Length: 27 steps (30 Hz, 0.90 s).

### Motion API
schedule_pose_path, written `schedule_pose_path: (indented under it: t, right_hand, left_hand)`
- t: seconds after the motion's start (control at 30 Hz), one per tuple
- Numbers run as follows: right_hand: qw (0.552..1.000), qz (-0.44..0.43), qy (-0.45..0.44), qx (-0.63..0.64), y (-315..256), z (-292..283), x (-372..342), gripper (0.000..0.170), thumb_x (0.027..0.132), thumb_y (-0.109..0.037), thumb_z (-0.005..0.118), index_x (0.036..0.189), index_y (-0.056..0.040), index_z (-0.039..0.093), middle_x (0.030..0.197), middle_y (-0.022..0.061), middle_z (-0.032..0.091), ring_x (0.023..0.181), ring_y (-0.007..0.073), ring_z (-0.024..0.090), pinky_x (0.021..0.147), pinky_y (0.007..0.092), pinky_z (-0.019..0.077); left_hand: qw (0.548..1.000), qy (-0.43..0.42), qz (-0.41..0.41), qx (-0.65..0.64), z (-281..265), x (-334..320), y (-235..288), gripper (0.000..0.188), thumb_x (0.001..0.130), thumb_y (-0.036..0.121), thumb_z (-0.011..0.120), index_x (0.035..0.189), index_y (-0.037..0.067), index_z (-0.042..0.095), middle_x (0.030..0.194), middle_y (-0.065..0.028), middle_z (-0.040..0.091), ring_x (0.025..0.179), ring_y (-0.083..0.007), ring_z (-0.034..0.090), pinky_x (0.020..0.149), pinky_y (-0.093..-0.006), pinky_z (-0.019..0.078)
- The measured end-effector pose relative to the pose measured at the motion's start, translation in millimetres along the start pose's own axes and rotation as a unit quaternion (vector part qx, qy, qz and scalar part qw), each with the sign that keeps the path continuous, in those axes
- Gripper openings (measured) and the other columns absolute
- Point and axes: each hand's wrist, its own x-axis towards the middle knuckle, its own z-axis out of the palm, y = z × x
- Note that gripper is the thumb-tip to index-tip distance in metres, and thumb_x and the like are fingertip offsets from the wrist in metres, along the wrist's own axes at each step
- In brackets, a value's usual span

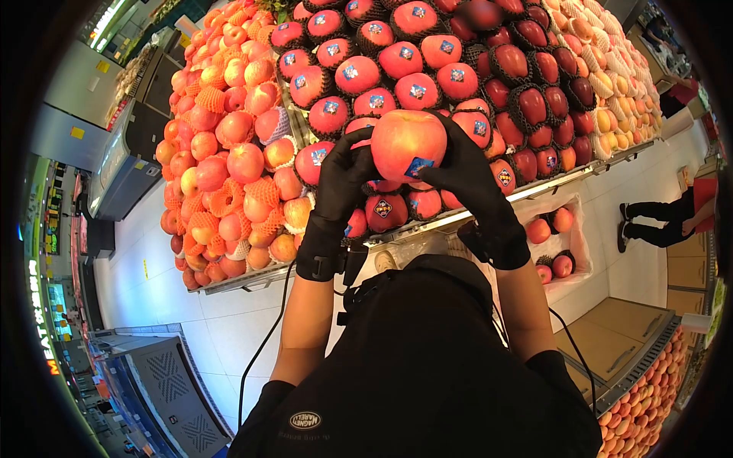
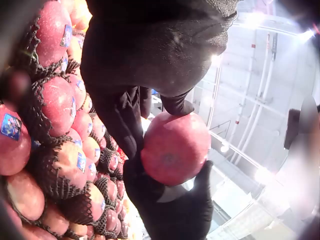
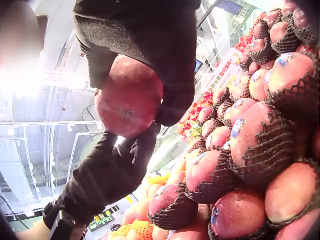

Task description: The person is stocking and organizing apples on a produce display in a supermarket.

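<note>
A large red apple (image 1: 408, 145) with a blue sticker is held up above the front of the fruit display, between two black-gloved hands. The left hand (image 1: 337, 187) grips its left side and the right hand (image 1: 469, 172) its right side. In the left wrist view the apple (image 2: 176, 148) has the left hand (image 2: 160, 50) above it and the right hand (image 2: 172, 207) below. The right wrist view shows the apple (image 3: 129, 97) under the curled fingers of the right hand (image 3: 142, 45), with the left hand (image 3: 107, 167) at its lower side.
Stickered apples in black nets (image 1: 418, 90) fill the display's middle, with orange-netted apples (image 1: 229, 164) to the left and paler fruit (image 1: 611, 91) to the right. Below the display edge, a lined box (image 1: 578, 252) holds several apples. Someone in dark trousers (image 1: 657, 212) stands at right.
</note>
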Motion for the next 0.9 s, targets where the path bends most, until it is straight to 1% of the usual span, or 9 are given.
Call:
schedule_pose_path:
  t: [0.1, 0.2, 0.27, 0.33, 0.4, 0.57, 0.67, 0.77, 0.9]
  right_hand:
    - [0.998, -0.043, 0.036, -0.015, 6, 7, -2, 0.089, 0.069, -0.014, 0.084, 0.142, -0.0029, 0.035, 0.132, 0.0137, 0.051, 0.121, 0.0231, 0.052, 0.1, 0.0385, 0.047]
    - [0.995, -0.071, 0.048, -0.043, -6, 17, -6, 0.086, 0.069, -0.014, 0.084, 0.14, -0.0022, 0.037, 0.131, 0.0118, 0.052, 0.122, 0.0197, 0.051, 0.103, 0.0363, 0.0438]
    - [0.99, -0.089, 0.027, -0.104, -8, 14, -7, 0.084, 0.069, -0.014, 0.085, 0.139, -0.0032, 0.039, 0.131, 0.0106, 0.053, 0.121, 0.0193, 0.052, 0.102, 0.0361, 0.0439]
    - [0.994, -0.088, 0.001, -0.067, 3, 7, -5, 0.08, 0.07, -0.016, 0.085, 0.136, -0.0032, 0.042, 0.13, 0.0117, 0.053, 0.12, 0.0208, 0.053, 0.102, 0.0372, 0.0446]
    - [0.995, -0.092, -0.012, -0.046, 12, 3, -5, 0.076, 0.071, -0.015, 0.084, 0.134, -0.003, 0.045, 0.129, 0.0118, 0.054, 0.119, 0.0213, 0.053, 0.101, 0.0375, 0.0449]
    - [0.993, -0.107, -0.013, -0.045, 14, 0, -7, 0.069, 0.073, -0.012, 0.081, 0.132, -0.0029, 0.047, 0.127, 0.0108, 0.055, 0.117, 0.0209, 0.054, 0.1, 0.0364, 0.045]
    - [0.996, -0.072, 0.013, -0.059, 5, 5, -10, 0.07, 0.071, -0.011, 0.083, 0.132, -0.0046, 0.048, 0.126, 0.0066, 0.054, 0.117, 0.016, 0.053, 0.101, 0.034, 0.0446]
    - [0.991, -0.118, -0.003, -0.061, 22, -5, -8, 0.068, 0.074, -0.013, 0.081, 0.131, -0.004, 0.048, 0.127, 0.0105, 0.055, 0.117, 0.0216, 0.054, 0.1, 0.0369, 0.0447]
    - [0.993, -0.103, -0.001, -0.059, 22, -10, -15, 0.072, 0.072, -0.015, 0.083, 0.134, -0.0046, 0.047, 0.129, 0.0106, 0.054, 0.12, 0.021, 0.052, 0.102, 0.0369, 0.0437]
  left_hand:
    - [0.998, -0.034, 0.03, -0.042, 3, 4, -3, 0.074, 0.083, 0.026, 0.076, 0.141, 0.003, 0.035, 0.123, -0.0117, 0.058, 0.117, -0.021, 0.055, 0.098, -0.0369, 0.0474]
    - [0.981, -0.069, 0.176, 0.054, 21, 4, 3, 0.087, 0.069, 0.021, 0.087, 0.138, 0.002, 0.039, 0.13, -0.0117, 0.054, 0.121, -0.0217, 0.052, 0.101, -0.0385, 0.0449]
    - [0.982, -0.054, 0.163, 0.079, 34, -4, 24, 0.096, 0.059, 0.017, 0.092, 0.138, 0.003, 0.039, 0.133, -0.0116, 0.051, 0.123, -0.0222, 0.05, 0.103, -0.0392, 0.0429]
    - [0.978, -0.052, 0.168, 0.112, 36, -5, 24, 0.102, 0.053, 0.015, 0.094, 0.138, 0.003, 0.04, 0.135, -0.0117, 0.05, 0.124, -0.0223, 0.05, 0.104, -0.0394, 0.0421]
    - [0.967, -0.06, 0.192, 0.155, 31, 0, 11, 0.103, 0.051, 0.014, 0.095, 0.138, 0.003, 0.041, 0.134, -0.0121, 0.051, 0.124, -0.0219, 0.05, 0.104, -0.0392, 0.0424]
    - [0.959, -0.042, 0.215, 0.18, 34, -1, 7, 0.095, 0.053, 0.013, 0.094, 0.134, 0.004, 0.046, 0.13, -0.0119, 0.054, 0.121, -0.0223, 0.053, 0.101, -0.0392, 0.0454]
    - [0.958, -0.039, 0.216, 0.185, 35, -1, 7, 0.093, 0.053, 0.014, 0.094, 0.133, 0.005, 0.047, 0.128, -0.0117, 0.056, 0.119, -0.0222, 0.054, 0.1, -0.0396, 0.0465]
    - [0.962, -0.038, 0.208, 0.172, 40, -2, 8, 0.093, 0.053, 0.014, 0.094, 0.133, 0.004, 0.047, 0.128, -0.0115, 0.056, 0.119, -0.022, 0.054, 0.1, -0.0397, 0.0465]
    - [0.958, -0.028, 0.213, 0.189, 45, -2, 2, 0.097, 0.052, 0.016, 0.095, 0.134, 0.004, 0.045, 0.128, -0.0116, 0.056, 0.119, -0.0219, 0.054, 0.1, -0.0396, 0.0466]
